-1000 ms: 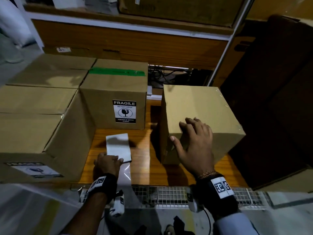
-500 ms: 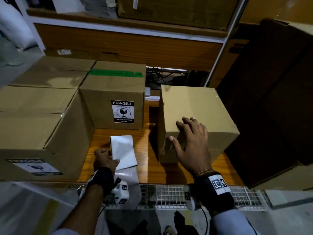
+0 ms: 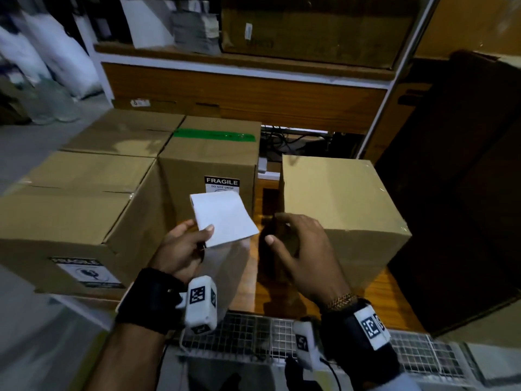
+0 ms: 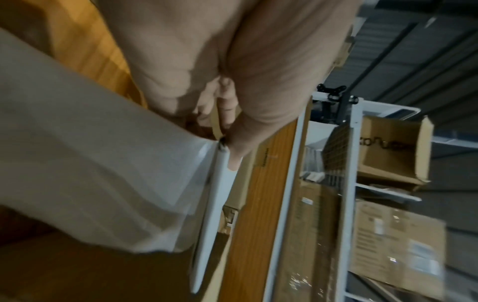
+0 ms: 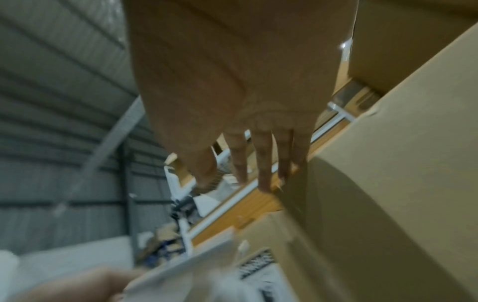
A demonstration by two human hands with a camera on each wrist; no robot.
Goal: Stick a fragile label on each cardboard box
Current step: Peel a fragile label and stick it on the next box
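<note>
At the lower left of the head view we have a big box [image 3: 64, 221] that already carries a fragile label [image 3: 87, 273] on its near face. Just right of it, mid-frame, the green-taped box [image 3: 210, 162] is labelled too; its sticker [image 3: 222, 184] is half hidden behind what we are holding.

Our left hand [image 3: 180, 249] has lifted the label sheet [image 3: 224, 218] off the table [image 3: 282, 297]. A second ago the sheet lay low on the wood by that hand; now it is raised in front of the green-taped box, blank side towards us, thumb and fingers pinching its lower left corner. A clear plastic bag [image 3: 228, 266] hangs below the pinch. The left wrist view shows the same nip on the sheet's edge [image 4: 220, 183].

Right of centre, our right hand [image 3: 301, 249] has come off the plain box [image 3: 338, 210]. Earlier it lay flat on that box's near top; now it hovers just in front of the box's left corner, fingers spread and loosely bent, holding nothing, thumb turned towards the sheet. From the right wrist the fingers [image 5: 264, 163] hang apart beside the box edge.

We judge the plain box, at the right with no sticker showing, to be next. Steadying it seems done, and the free hand looks set to peel a label from the sheet.
</note>
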